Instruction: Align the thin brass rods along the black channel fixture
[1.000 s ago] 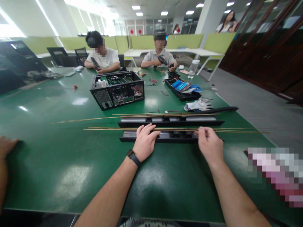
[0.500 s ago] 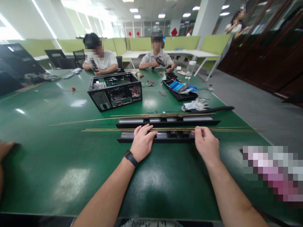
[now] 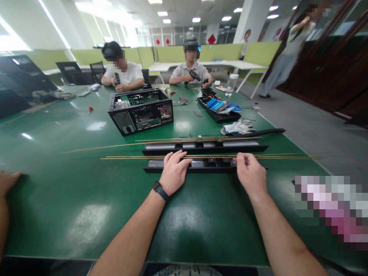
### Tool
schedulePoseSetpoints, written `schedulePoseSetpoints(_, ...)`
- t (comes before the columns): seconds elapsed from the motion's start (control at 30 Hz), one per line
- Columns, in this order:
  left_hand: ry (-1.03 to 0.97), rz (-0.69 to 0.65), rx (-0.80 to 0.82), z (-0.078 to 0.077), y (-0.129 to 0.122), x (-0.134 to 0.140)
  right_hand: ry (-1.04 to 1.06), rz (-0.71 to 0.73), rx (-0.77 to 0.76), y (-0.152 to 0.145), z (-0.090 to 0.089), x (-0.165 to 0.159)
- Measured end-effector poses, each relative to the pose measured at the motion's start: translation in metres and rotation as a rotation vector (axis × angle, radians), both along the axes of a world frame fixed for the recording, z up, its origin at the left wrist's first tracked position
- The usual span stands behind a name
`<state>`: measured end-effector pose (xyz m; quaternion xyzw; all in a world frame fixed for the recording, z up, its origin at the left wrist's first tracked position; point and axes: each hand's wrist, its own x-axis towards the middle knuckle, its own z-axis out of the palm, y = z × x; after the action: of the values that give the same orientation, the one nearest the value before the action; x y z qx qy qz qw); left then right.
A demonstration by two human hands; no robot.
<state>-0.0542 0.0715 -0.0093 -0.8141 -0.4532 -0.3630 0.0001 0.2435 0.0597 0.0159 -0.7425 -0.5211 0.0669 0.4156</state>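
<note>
Thin brass-coloured rods point(image 3: 129, 157) lie lengthwise along the near black rail point(image 3: 156, 168), sticking out past both its ends. My left hand point(image 3: 174, 174), a dark watch on its wrist, rests with spread fingers over the rods and the left half of this rail. Toward the rail's right end, my right hand point(image 3: 251, 172) is closed in a pinch at the rods; its fingertips partly hide the grip. Just behind is a parallel far rail point(image 3: 161, 151), with more thin rods point(image 3: 115, 147) along its top. Dark blocks sit in both rails.
An open computer case point(image 3: 140, 113) stands beyond the rails. Farther right are a black tray point(image 3: 220, 117) with blue items and white gloves point(image 3: 238, 127). Two people sit across the green table point(image 3: 71, 176); one holds a power drill point(image 3: 194, 75). Another person's hand point(image 3: 10, 182) is at left.
Both my hands stay in nearly the same place on the rods and rail. In the background, the person by the dark cabinets has moved and another standing person shows more clearly.
</note>
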Motion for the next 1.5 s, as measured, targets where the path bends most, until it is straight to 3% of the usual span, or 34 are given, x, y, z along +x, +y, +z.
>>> schedulePoseSetpoints(0.27, 0.009, -0.003, 0.011, 0.0001, -0.0002, 0.0007, -0.009, 0.102, 0.044, -0.0006, -0.0028, -0.0054)
schedulePoseSetpoints(0.5, 0.016, 0.006, -0.009, 0.0023, -0.0015, 0.0015, 0.022, -0.033, -0.003, 0.0036, -0.0046, 0.0035)
schedulePoseSetpoints(0.73, 0.034, 0.01, 0.004, 0.0021, -0.0024, 0.0023, 0.001, 0.102, 0.036, -0.0009, -0.0031, -0.0054)
schedulePoseSetpoints(0.97, 0.045, 0.024, -0.007, 0.002, -0.0024, 0.0018, -0.017, -0.034, -0.007, 0.0017, -0.0035, 0.0024)
schedulePoseSetpoints(1.17, 0.047, 0.023, 0.002, 0.0018, -0.0028, 0.002, -0.041, 0.121, 0.038, -0.0019, -0.0011, -0.0062)
schedulePoseSetpoints(1.37, 0.049, 0.017, 0.009, 0.0013, -0.0029, 0.0018, -0.012, -0.036, -0.014, 0.0005, -0.0017, 0.0019)
schedulePoseSetpoints(1.5, 0.046, 0.019, 0.016, 0.0013, -0.0025, 0.0015, -0.007, 0.024, -0.019, 0.0, -0.0005, 0.0007)
